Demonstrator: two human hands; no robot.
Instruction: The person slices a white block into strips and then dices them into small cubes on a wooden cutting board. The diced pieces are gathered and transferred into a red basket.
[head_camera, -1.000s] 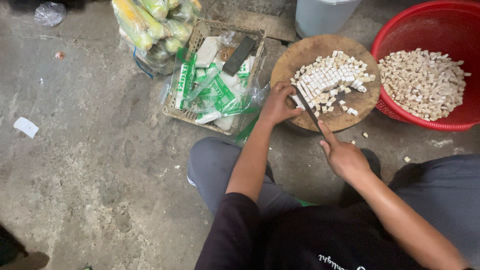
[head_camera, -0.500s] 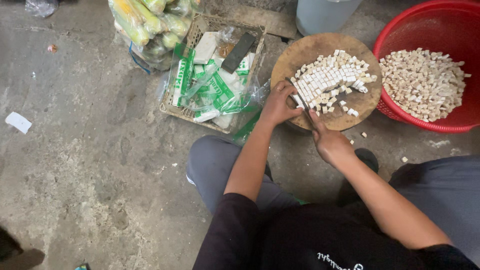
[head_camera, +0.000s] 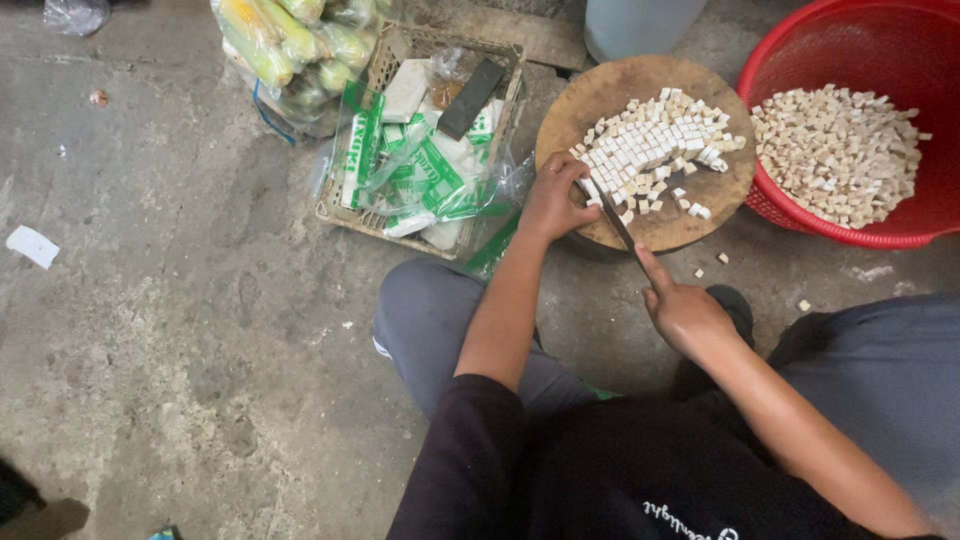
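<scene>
A round wooden chopping board (head_camera: 650, 205), worn and pale brown, lies on the rough grey concrete floor (head_camera: 180, 300). On it sits a block of small, pale, squarish cubes (head_camera: 650, 145), cut into neat rows, with loose cubes scattered toward the board's near edge.

The left hand (head_camera: 555, 200) rests on the board's left edge, its grip curled and pressed down on the near end of the cube block. The right hand (head_camera: 685, 315) hovers just below the board, its grip wrapped shut around the handle of a knife (head_camera: 618, 222), forefinger stretched along the spine. The blade is thin and dark; its long axis runs on a diagonal from the right hand up and left, the tip pointing at the cubes beside the left hand.

Right of the board, touching its edge, stands a red plastic basket (head_camera: 900, 40) with a perforated wall, holding a heap of the same pale cubes. Left of the board is a woven wire basket (head_camera: 395, 45) of clear bags (head_camera: 420, 170) with green and white print, a flat dark bar lying on top. Beyond that basket sits a clear bag of yellow-green corn cobs (head_camera: 290, 40).
</scene>
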